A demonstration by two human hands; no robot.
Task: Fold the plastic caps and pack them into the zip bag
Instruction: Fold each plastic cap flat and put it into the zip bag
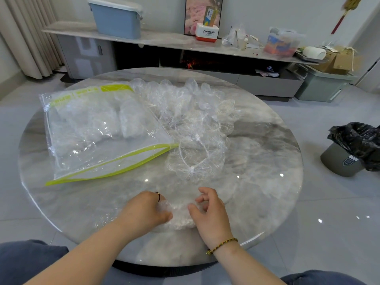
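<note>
Near edge: left hand (144,210) clamps the folded cap (182,220) on the tabletop (257,161); right hand (209,211) sits loosely curled beside it, gripping nothing. Risk: springy film probably unfolds once released. Beyond, zip bag (98,132) gapes; loose caps (195,124) may snag.

Grey-white marble veining on the desk (257,161), glossy. Clear zip bag (98,140), lime-green zip strip and printed band. Clear plastic caps (195,120), whitish where bunched. Braided yellow-red-green bracelet (223,245), right wrist. Pale blue storage box (117,21), white lid. Grey waste bin (340,162), black liner.
</note>
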